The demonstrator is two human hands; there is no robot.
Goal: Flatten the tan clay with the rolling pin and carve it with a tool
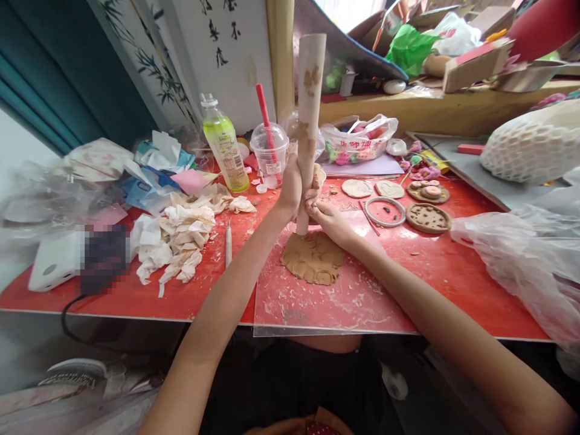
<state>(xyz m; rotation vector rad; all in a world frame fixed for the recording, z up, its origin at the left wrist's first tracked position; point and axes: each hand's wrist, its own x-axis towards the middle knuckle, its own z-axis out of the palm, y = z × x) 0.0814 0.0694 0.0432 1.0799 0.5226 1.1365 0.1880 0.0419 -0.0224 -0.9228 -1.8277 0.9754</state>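
Observation:
Both hands grip one pale rolling pin (311,90), held upright and smeared with brown clay. My left hand (291,187) wraps round its lower part from the left. Just below and to the right, my right hand (321,208) has its fingers closed round the same pin. The pin's bottom end stands on the far edge of a flattened slab of brown clay (312,260), whose top is marked with round dents. Under the slab lies a clear plastic sheet (290,308), dotted with clay crumbs.
Left are crumpled tissues (174,232), a stick-like tool (228,244), a tilted green bottle (224,145) and a plastic cup (269,148) with a red straw. On the right sit a ring (385,212), a round brown clay piece (428,218) and plastic bags (512,241).

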